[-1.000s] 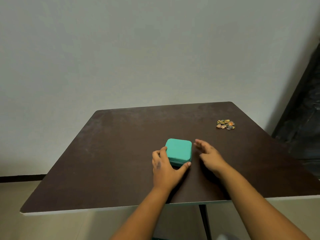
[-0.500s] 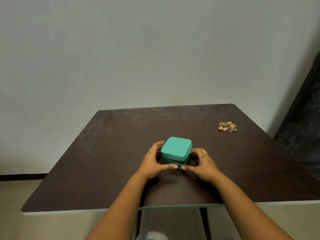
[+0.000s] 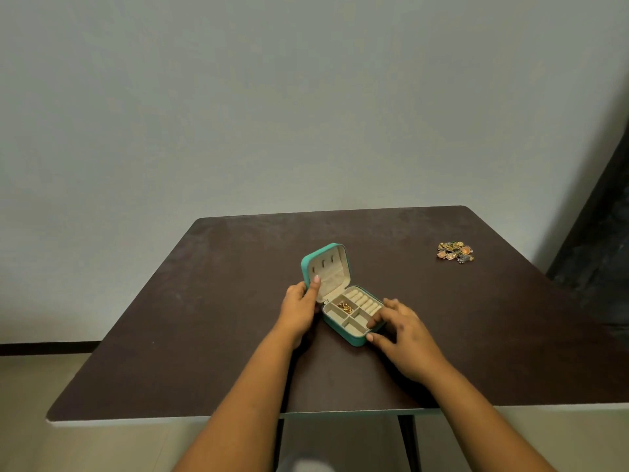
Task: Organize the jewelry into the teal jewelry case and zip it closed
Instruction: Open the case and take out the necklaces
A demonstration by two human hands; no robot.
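Observation:
The teal jewelry case [image 3: 352, 338] lies open in the middle of the dark table [image 3: 204, 318]. Its lid [image 3: 328, 270] stands upright and shows a beige lining with small hooks. The base has beige compartments and ring rolls; a small gold piece [image 3: 345, 306] sits in the back left compartment. My left hand [image 3: 301, 310] holds the lid's left edge, thumb on the lining. My right hand [image 3: 401, 330] grips the base's right front corner. A small pile of gold and orange jewelry [image 3: 455, 252] lies far right on the table, away from both hands.
The table's front edge [image 3: 238, 415] runs close below my forearms. A plain wall stands behind the table, and a dark object [image 3: 602, 233] rises at the right. A table leg [image 3: 406, 441] shows beneath.
The case was shut under both hands; now its lid is swung up and open. My left hand moved up onto the lid, and my right hand stayed at the base.

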